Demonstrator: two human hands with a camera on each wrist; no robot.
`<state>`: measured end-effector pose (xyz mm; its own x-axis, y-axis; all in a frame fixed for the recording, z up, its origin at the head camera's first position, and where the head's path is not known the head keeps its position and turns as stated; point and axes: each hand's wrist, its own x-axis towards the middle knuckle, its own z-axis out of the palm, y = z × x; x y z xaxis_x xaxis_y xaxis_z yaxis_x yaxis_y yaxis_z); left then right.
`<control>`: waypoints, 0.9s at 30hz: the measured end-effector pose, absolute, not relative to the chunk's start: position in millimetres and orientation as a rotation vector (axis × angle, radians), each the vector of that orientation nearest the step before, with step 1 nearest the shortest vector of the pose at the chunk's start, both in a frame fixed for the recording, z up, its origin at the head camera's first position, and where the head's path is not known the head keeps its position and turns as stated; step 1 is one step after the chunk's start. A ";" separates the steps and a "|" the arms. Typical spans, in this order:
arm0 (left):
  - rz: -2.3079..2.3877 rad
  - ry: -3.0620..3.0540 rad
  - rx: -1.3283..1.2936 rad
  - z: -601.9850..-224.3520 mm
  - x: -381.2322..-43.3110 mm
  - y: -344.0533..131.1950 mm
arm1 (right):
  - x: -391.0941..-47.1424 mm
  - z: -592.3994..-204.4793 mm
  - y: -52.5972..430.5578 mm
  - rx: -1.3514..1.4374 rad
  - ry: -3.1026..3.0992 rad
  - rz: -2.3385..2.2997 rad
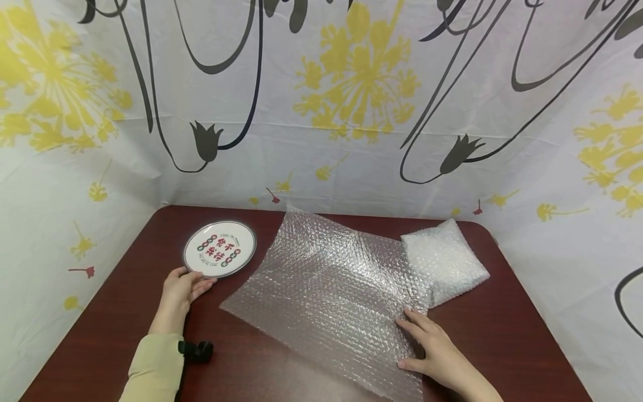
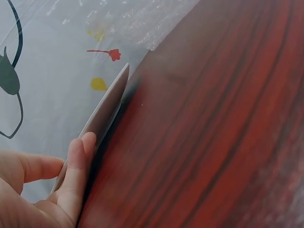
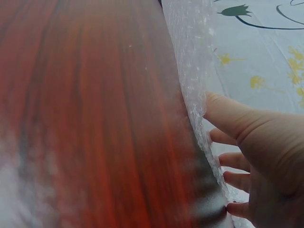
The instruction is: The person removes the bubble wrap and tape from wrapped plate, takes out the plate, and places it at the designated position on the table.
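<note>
A round white plate [image 1: 219, 249] with a dark rim and red and green printing is at the left of the table in the head view. My left hand [image 1: 182, 288] pinches its near edge, thumb above and fingers beneath; the left wrist view shows the plate [image 2: 105, 108] tilted slightly off the tabletop. A large sheet of clear bubble wrap [image 1: 331, 301] lies flat across the middle. On its right edge rests my right hand [image 1: 433, 349], fingers spread and touching the sheet. In the right wrist view the fingertips meet the bubble wrap [image 3: 192, 71] along its edge.
A square bubble-wrapped bundle [image 1: 444, 259] lies at the back right, partly under or against the sheet's edge. The dark red table [image 1: 241, 357] backs onto a white cloth [image 1: 321, 162] printed with flowers, which also hangs at both sides.
</note>
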<state>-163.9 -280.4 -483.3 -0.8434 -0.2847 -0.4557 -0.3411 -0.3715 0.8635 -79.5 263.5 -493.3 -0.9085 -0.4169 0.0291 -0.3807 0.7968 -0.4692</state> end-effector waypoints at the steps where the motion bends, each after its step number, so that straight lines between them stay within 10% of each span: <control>1: 2.414 1.747 -0.863 -483.4 -164.0 -280.4 | -79.5 -493.4 263.5 -0.649 2.910 -0.735; 27: 2.219 1.907 -0.717 -483.4 -160.6 -282.4 | -80.6 -490.0 264.9 -0.700 2.918 -0.690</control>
